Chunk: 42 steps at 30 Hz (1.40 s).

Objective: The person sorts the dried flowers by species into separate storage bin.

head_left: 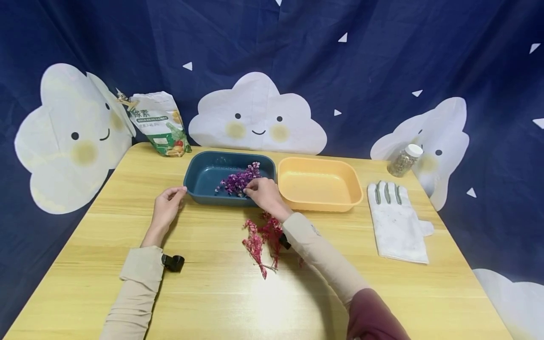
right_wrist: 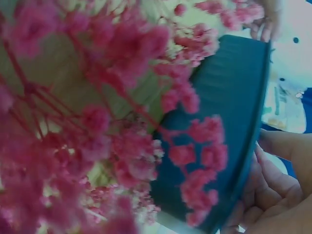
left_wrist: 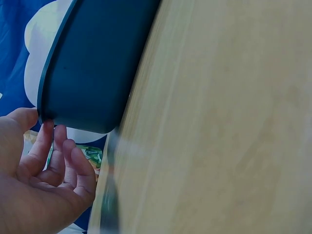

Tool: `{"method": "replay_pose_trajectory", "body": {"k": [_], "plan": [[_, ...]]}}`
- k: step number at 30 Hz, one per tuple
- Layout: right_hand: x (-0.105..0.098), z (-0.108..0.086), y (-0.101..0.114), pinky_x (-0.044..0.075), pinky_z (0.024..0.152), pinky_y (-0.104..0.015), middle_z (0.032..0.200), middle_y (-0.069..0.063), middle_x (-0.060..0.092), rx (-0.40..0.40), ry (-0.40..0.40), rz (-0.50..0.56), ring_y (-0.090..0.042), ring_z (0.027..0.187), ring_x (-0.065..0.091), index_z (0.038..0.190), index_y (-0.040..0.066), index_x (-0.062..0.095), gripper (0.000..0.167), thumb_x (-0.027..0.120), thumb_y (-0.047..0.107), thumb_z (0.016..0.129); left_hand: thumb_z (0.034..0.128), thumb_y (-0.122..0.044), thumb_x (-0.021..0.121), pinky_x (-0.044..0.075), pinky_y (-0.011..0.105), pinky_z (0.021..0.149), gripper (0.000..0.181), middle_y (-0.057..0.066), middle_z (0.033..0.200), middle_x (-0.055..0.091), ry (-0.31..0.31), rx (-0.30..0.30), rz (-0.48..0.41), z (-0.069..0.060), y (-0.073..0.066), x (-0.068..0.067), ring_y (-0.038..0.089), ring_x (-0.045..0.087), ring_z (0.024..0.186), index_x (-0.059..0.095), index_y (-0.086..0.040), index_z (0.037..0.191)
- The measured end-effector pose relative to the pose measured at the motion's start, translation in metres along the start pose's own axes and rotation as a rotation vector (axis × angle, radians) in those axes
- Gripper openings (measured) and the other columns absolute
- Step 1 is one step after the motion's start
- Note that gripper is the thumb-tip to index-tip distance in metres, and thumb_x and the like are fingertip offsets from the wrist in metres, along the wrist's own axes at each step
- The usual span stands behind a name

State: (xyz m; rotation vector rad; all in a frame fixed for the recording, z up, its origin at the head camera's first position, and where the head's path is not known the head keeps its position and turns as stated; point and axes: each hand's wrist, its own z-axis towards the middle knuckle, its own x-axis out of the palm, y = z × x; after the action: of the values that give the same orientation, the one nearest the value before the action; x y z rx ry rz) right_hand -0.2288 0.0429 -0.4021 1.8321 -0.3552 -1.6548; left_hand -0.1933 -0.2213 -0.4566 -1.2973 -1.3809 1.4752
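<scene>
In the head view, a dark blue basin (head_left: 208, 198) stands on the wooden table, with a bunch of purple dried flowers (head_left: 238, 182) inside at its right part. My right hand (head_left: 265, 193) reaches over the basin's front rim, fingertips pinching the lower end of the purple bunch; its grip is hidden in the right wrist view. My left hand (left_wrist: 53, 170) pinches the rim at the basin's left corner between thumb and forefinger, other fingers loosely bent. Pink dried flowers (head_left: 255, 243) lie on the table under my right forearm, looming blurred in the right wrist view.
A yellow basin (head_left: 357, 200) adjoins the blue one on the right. Farther right are a white glove (head_left: 397, 231) and a clear jar (head_left: 401, 163) with a white lid. A printed bag (head_left: 159, 125) stands at the back left, before a dark blue curtain (head_left: 238, 33).
</scene>
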Motion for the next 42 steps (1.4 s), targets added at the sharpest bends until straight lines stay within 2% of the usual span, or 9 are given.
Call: {"method": "replay_pose_trajectory", "body": {"k": [3,6,11,18,23,28,35,39,42], "plan": [[-0.006,-0.005,0.000,0.045,0.058,-0.022,0.092,-0.007,0.072,-0.002,-0.009,0.057,-0.014,0.068,0.059,0.096,0.006,0.073,0.016,0.064,0.020,0.092,0.0964,-0.029,0.056,0.047,0.014,0.067,0.031,-0.011,0.084,0.059,-0.002,-0.008,0.005,0.000,0.001,0.000,0.002,0.053,0.075,0.059,-0.002,0.111],[-0.013,-0.012,-0.002,0.049,0.066,-0.025,0.091,-0.007,0.072,-0.015,-0.033,0.093,-0.016,0.075,0.062,0.094,0.006,0.073,0.015,0.065,0.019,0.091,0.0967,-0.029,0.055,0.047,0.014,0.068,0.037,-0.012,0.085,0.058,-0.005,-0.008,0.012,0.000,0.002,0.000,0.002,0.053,0.076,0.057,0.003,0.116],[-0.024,-0.025,-0.010,0.052,0.077,-0.031,0.093,-0.007,0.072,0.007,-0.065,0.163,-0.019,0.083,0.065,0.094,0.007,0.072,0.014,0.066,0.019,0.090,0.0967,-0.033,0.054,0.047,0.014,0.069,0.037,-0.008,0.089,0.059,-0.017,0.002,0.038,-0.002,0.004,-0.001,0.003,0.054,0.078,0.058,-0.001,0.113],[-0.038,-0.042,-0.026,0.050,0.069,-0.030,0.090,-0.008,0.072,0.065,-0.131,0.229,-0.020,0.076,0.062,0.094,0.006,0.073,0.016,0.067,0.019,0.089,0.0969,-0.034,0.053,0.048,0.014,0.069,0.042,-0.011,0.088,0.060,-0.030,0.005,0.038,-0.006,0.005,-0.001,0.002,0.056,0.079,0.056,0.003,0.118],[-0.057,-0.053,-0.043,0.052,0.074,-0.031,0.093,-0.012,0.071,0.089,-0.199,0.261,-0.023,0.082,0.064,0.097,0.002,0.072,0.019,0.068,0.018,0.088,0.0972,-0.032,0.052,0.044,0.011,0.067,0.044,-0.006,0.095,0.055,-0.117,-0.002,0.048,-0.010,0.000,0.003,0.001,0.053,0.080,0.053,0.003,0.124],[-0.081,-0.064,-0.070,0.050,0.067,-0.025,0.094,-0.014,0.071,0.138,-0.286,0.255,-0.024,0.081,0.065,0.100,0.002,0.071,0.022,0.067,0.021,0.089,0.0964,-0.027,0.052,0.039,0.011,0.065,0.040,-0.004,0.102,0.054,-0.208,0.024,0.086,-0.019,-0.013,0.010,-0.002,0.048,0.080,0.054,0.000,0.126],[-0.104,-0.080,-0.113,0.046,0.061,-0.018,0.097,-0.018,0.069,0.228,-0.416,0.245,-0.013,0.073,0.060,0.102,0.000,0.070,0.025,0.065,0.022,0.091,0.0958,-0.023,0.055,0.040,0.011,0.072,0.039,0.003,0.105,0.056,-0.131,0.121,0.091,-0.040,-0.029,0.020,-0.001,0.049,0.084,0.054,0.001,0.127],[-0.112,-0.091,-0.133,0.044,0.059,-0.018,0.100,-0.018,0.069,0.286,-0.490,0.204,-0.007,0.067,0.054,0.103,0.001,0.070,0.025,0.064,0.022,0.091,0.0952,-0.022,0.058,0.041,0.010,0.074,0.038,-0.002,0.100,0.057,-0.082,0.134,0.091,-0.053,-0.032,0.028,-0.001,0.049,0.086,0.055,-0.001,0.127],[-0.118,-0.098,-0.147,0.043,0.059,-0.018,0.103,-0.017,0.068,0.338,-0.531,0.172,-0.008,0.070,0.052,0.105,0.002,0.070,0.025,0.063,0.022,0.091,0.0951,-0.019,0.058,0.042,0.010,0.075,0.035,0.001,0.100,0.059,-0.041,0.144,0.089,-0.063,-0.033,0.034,0.000,0.050,0.087,0.056,-0.001,0.125]]}}
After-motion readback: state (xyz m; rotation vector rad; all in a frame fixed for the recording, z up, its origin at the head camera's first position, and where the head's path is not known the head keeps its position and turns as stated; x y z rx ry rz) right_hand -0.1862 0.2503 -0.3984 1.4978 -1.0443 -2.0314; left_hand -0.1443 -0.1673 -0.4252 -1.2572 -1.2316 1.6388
